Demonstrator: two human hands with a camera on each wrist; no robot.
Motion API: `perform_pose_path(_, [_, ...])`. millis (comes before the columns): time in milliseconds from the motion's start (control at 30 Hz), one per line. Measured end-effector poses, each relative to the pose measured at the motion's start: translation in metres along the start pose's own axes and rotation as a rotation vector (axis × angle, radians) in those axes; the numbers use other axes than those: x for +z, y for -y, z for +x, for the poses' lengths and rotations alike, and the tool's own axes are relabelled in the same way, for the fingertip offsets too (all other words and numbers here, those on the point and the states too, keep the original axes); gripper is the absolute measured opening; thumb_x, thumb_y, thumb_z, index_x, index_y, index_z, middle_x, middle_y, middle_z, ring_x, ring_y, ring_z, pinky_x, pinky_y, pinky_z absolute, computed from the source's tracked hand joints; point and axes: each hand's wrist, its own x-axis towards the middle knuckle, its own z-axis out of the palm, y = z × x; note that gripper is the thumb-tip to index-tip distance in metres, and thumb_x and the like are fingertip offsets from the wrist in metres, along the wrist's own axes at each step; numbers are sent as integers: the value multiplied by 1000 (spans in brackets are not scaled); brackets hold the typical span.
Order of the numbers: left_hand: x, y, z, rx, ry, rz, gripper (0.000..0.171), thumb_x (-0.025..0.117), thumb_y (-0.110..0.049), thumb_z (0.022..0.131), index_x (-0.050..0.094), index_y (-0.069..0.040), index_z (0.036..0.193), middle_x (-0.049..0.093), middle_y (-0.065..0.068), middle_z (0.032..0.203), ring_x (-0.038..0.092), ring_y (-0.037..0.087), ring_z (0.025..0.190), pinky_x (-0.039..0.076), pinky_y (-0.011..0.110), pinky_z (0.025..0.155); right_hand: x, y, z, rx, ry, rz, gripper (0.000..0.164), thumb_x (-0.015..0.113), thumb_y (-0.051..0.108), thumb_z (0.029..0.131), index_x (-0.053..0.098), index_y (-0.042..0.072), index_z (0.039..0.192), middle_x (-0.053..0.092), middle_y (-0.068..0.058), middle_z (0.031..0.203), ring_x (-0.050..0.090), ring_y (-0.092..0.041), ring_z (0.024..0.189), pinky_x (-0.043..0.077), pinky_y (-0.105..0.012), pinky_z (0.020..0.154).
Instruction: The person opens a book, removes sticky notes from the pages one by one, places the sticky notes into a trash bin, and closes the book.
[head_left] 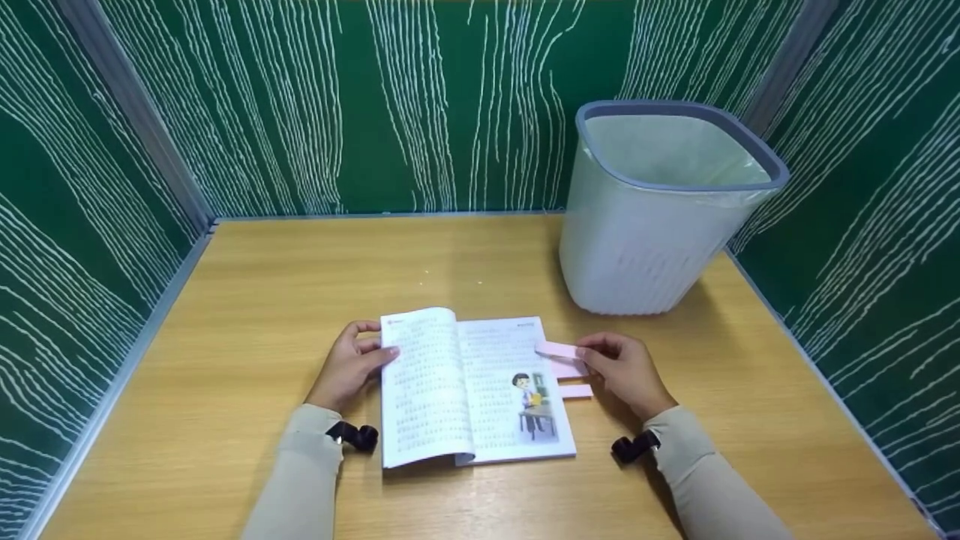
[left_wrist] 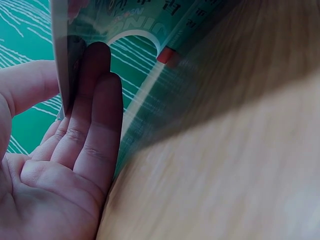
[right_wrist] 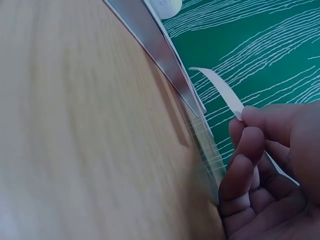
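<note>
An open book [head_left: 427, 382] lies on the table, with printed text on both pages and a drawing of a child at a desk on the right one. My left hand [head_left: 351, 365] grips its left edge, thumb on top of the page and fingers underneath; the left wrist view shows the green printed cover [left_wrist: 150, 25] above those fingers. Between thumb and fingertips my right hand [head_left: 626, 371] pinches a pale pink paper strip [head_left: 556, 349], whose far end overlaps the right page. The strip [right_wrist: 225, 92] curves upward in the right wrist view. Lower pink strips [head_left: 576, 391] jut from the book's right edge.
A white waste bin [head_left: 637, 240] with a grey rim and a liner bag stands at the back right of the wooden table [head_left: 300, 262]. Tiny white specks lie behind the book. Green panels [head_left: 495, 112] with white lines enclose the back and sides.
</note>
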Motion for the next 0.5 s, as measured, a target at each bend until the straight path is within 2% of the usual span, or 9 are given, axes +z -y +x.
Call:
perform_pose_path(167, [0,-1,0,-4,5,-9,54,72,6,90,42,-6,133,73,18,109,75,28,90,62,39,77,0,5,-1,21,0,-12,22,79,26,93,74,9,106,63,-6,80,57,-16,66,44,-27,43])
perform_pose_path(367, [-1,0,1,-9,8,19,54,73,3,91,41,-6,134,73,16,112,75,27,91,61,36,77,0,8,-2,-20,-10,4,21,78,22,93,72,5,103,64,-11,80,55,-17,58,43,-27,39])
perform_pose_path(500, [-3,0,0,-15,3,-3,54,73,4,90,41,-6,133,74,16,111,74,26,91,61,36,77,1,19,-1,-32,-40,-1,23,79,24,93,72,6,103,67,-10,86,59,-19,66,49,-27,50])
